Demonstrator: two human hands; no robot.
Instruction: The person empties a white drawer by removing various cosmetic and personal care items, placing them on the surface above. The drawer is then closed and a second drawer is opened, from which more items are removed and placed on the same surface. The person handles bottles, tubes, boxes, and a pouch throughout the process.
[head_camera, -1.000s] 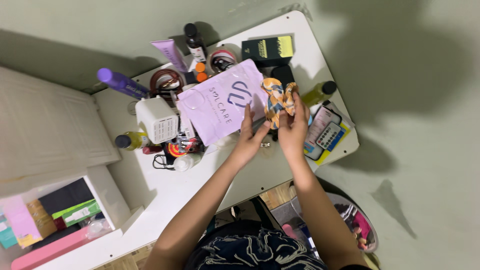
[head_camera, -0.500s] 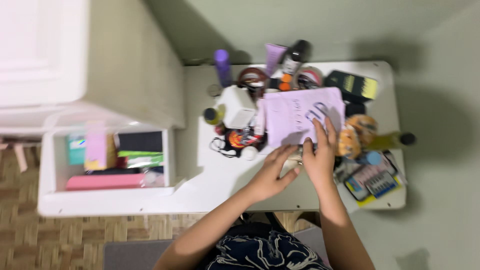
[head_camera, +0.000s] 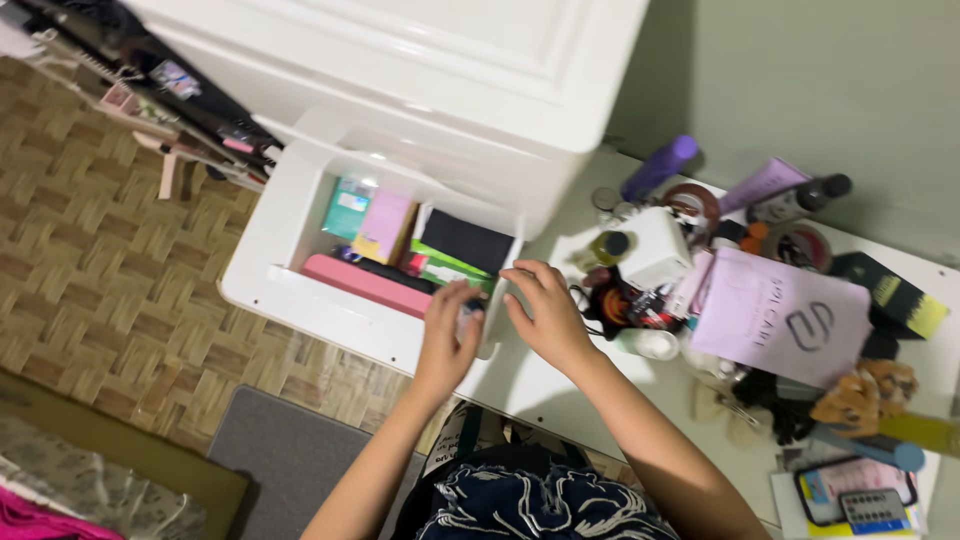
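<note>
Both hands meet at the near right corner of an open white drawer (head_camera: 300, 215). The left hand (head_camera: 447, 335) is curled around a small dark object (head_camera: 471, 310), too small to identify, held just over the drawer's front edge. The right hand (head_camera: 540, 312) rests half-closed beside it at three o'clock, fingers bent over the drawer's corner wall; I cannot tell whether it grips anything. Inside the drawer lie a pink case (head_camera: 365, 285), a black pouch (head_camera: 465, 240) and a pink box (head_camera: 384, 225). At three o'clock, the white bench (head_camera: 560, 385) carries a lilac pouch (head_camera: 780, 320) and a purple bottle (head_camera: 657, 168).
</note>
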